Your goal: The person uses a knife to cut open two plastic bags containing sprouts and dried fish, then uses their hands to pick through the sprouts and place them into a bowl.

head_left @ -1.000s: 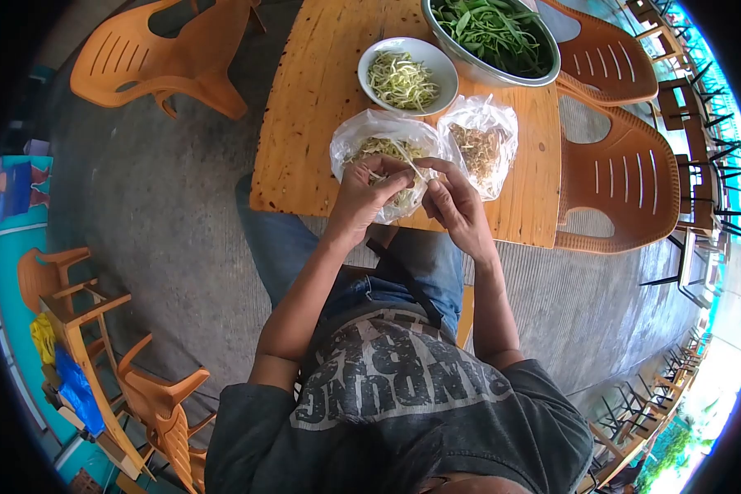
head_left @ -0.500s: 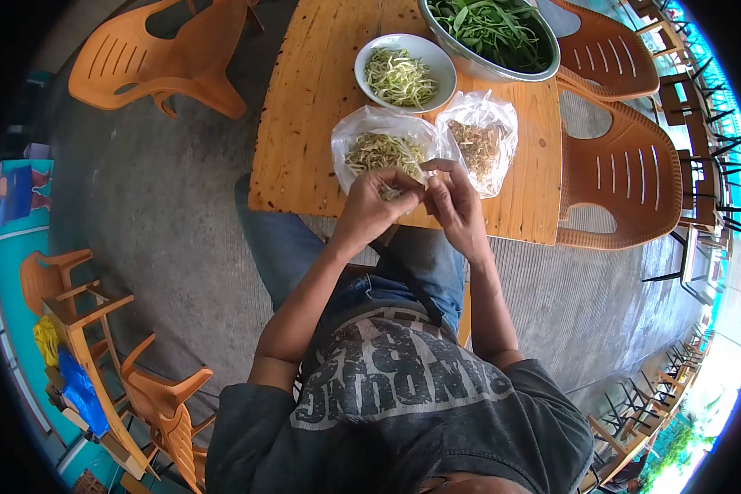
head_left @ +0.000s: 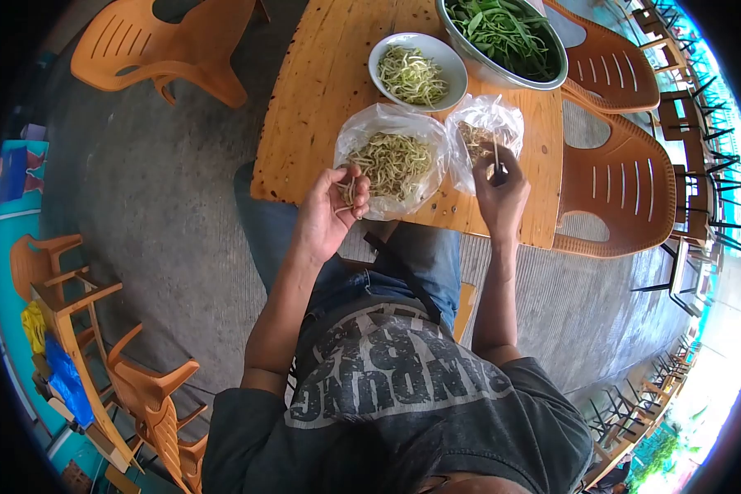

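Observation:
My left hand [head_left: 331,210] is curled around a few bean sprouts [head_left: 347,194] at the near left edge of a clear plastic bag [head_left: 436,165]. That bag lies open with a heap of bean sprouts [head_left: 393,163] in it. Over a second, smaller plastic bag [head_left: 512,123], my right hand [head_left: 504,196] has its fingers bent in a pinch. What they hold, if anything, is too small to make out. Thin brownish scraps [head_left: 472,138] lie inside this bag, partly hidden by the hand. Behind the bags, a white bowl [head_left: 378,64] contains paler sprouts [head_left: 413,76].
A metal basin [head_left: 561,72] of green leaves [head_left: 502,33] stands at the table's far right. The wooden table [head_left: 304,107] ends just before my lap. Orange plastic chairs stand on the right [head_left: 621,185] and far left [head_left: 164,49].
My hands were together over the sprout bag and have separated. The left moved back to that bag's left edge with sprouts; the right moved over to the scrap bag.

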{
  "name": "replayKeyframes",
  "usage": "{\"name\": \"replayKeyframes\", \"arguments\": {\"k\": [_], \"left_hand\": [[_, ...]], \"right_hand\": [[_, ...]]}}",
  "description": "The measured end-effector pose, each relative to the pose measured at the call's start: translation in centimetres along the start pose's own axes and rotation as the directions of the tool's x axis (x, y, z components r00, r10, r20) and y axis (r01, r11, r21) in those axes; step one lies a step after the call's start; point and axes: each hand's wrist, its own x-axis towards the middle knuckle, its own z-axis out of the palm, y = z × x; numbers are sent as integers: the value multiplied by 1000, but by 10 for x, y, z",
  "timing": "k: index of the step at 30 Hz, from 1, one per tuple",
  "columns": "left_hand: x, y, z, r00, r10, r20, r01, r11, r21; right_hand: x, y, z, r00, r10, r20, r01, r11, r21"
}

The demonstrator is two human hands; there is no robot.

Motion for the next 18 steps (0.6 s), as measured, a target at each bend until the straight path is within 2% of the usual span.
{"name": "replayKeyframes", "arguments": {"k": [1,2,5,8,11,15,17,18], "left_hand": [[0,1,-1,1000,12,-9,-12,1000,-5],[1,1,-1,1000,22,-17,-22,1000,21],[3,-1,4,999,45,-15,-44,995,88],[4,-3,8,998,64,9,-64,993,97],[3,-2,16,998,68,-1,-67,992,105],[6,-6,22,995,95,-7,-92,978,189],[6,-9,23,995,96,-6,-93,975,202],[7,-10,24,996,88,-9,-84,975,204]], "right_hand": [[-3,-6,5,1000,-6,10,5,998,65],[-6,-11,10,995,-16,94,19,999,-27],[-9,-22,32,945,-188,269,212,975,-62],[-7,-18,47,919,-159,362,255,938,-235],[-5,-14,49,914,-112,390,244,919,-309],[-3,-15,40,926,-106,363,205,948,-244],[-4,-12,38,947,-61,316,34,995,91],[-3,-14,37,954,-32,298,-49,964,260]]}}
